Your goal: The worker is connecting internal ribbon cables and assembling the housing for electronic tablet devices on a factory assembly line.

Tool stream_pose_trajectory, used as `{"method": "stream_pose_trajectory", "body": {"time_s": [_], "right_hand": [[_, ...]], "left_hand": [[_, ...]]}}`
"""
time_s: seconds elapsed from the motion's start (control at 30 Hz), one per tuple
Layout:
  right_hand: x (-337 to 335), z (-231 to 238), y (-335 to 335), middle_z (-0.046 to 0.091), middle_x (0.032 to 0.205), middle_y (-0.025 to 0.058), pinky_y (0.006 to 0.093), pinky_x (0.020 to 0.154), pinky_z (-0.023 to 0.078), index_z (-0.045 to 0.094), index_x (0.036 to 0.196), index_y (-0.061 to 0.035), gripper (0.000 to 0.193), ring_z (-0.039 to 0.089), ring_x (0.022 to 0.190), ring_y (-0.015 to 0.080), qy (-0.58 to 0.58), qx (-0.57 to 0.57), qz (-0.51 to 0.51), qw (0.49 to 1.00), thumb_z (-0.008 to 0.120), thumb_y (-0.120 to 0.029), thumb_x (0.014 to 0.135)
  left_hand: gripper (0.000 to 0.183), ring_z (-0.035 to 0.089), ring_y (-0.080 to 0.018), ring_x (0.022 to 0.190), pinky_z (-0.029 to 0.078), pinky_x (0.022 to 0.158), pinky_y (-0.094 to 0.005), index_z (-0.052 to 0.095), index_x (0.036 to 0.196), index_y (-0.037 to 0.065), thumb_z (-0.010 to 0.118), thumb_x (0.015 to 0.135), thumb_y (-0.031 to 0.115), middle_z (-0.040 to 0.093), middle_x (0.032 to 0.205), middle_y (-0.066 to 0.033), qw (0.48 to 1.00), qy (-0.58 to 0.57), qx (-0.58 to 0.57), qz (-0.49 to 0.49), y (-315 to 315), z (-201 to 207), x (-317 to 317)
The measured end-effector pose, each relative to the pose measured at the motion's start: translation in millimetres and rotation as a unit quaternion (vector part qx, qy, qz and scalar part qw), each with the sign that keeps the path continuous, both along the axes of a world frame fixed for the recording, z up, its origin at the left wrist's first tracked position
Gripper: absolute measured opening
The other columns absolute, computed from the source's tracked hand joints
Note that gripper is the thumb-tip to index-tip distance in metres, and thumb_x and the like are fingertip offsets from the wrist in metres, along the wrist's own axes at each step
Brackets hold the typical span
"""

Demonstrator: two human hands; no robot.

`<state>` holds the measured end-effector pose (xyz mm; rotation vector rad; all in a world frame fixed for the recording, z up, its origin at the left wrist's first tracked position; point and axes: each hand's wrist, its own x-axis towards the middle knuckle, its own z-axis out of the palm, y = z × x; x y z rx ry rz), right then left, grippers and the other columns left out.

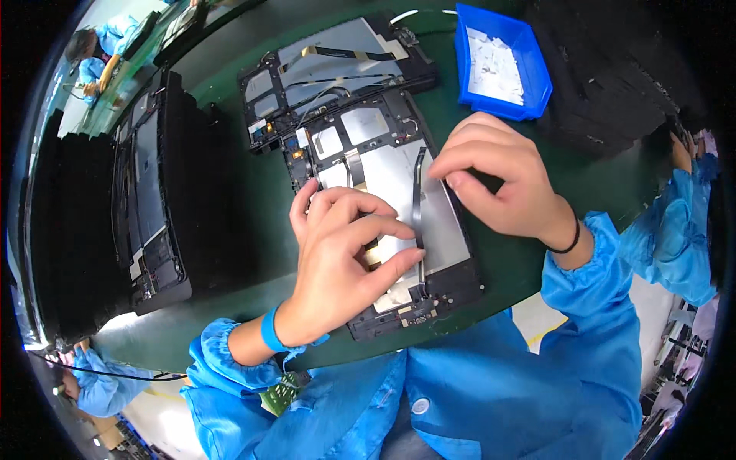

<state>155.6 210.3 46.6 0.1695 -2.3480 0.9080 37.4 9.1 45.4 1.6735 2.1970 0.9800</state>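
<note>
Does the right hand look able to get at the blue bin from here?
Probably yes: the blue bin sits just beyond the right hand, with nothing visible standing between them.

The person's left hand (331, 249) is back up, its fingers bent and fanned, the index fingertip and thumb tip close together. The right hand (502, 172) is tilted inward with fingers curled, thumb and index finger pointing left. Both forearms angle inward, wrists apart.
</note>
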Motion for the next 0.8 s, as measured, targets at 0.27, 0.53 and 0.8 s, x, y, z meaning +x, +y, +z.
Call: {"method": "stream_pose_trajectory", "body": {"time_s": [0.27, 0.53, 0.8], "right_hand": [[13, 5, -6, 0.057, 0.076, 0.0053, 0.0371, 0.066, 0.043, 0.064, 0.082, -0.0091, 0.011, 0.055, 0.074, 0.0256, -0.075, 0.054, 0.047, 0.995, 0.067, -0.009, 0.072], [17, 2, -7, 0.060, 0.079, 0.0013, 0.0349, 0.067, 0.042, 0.067, 0.082, -0.0114, 0.014, 0.056, 0.077, 0.0222, -0.160, 0.073, 0.138, 0.975, 0.074, -0.018, 0.071], [10, -2, -10, 0.062, 0.080, 0.0021, 0.0344, 0.069, 0.045, 0.066, 0.082, -0.0108, 0.011, 0.059, 0.078, 0.0227, -0.177, 0.020, 0.192, 0.965, 0.073, -0.012, 0.074]], "left_hand": [[0.028, 0.049, -0.0238, 0.102, 0.016, 0.106, -0.0482, 0.071, 0.083, 0.014, 0.073, 0.071, 0.039, 0.057, 0.094, -0.0007, 0.997, 0.061, -0.042, -0.032, -3, 5, -3], [0.022, 0.052, -0.0218, 0.088, 0.024, 0.102, -0.0474, 0.070, 0.081, 0.017, 0.080, 0.064, 0.026, 0.056, 0.082, 0.0017, 0.994, 0.035, 0.080, -0.063, -8, -3, 3], [0.013, 0.057, -0.0071, 0.078, 0.023, 0.092, -0.0411, 0.068, 0.076, 0.021, 0.069, 0.063, 0.018, 0.064, 0.080, 0.0098, 0.826, 0.415, 0.325, -0.202, -21, -20, 2]]}}
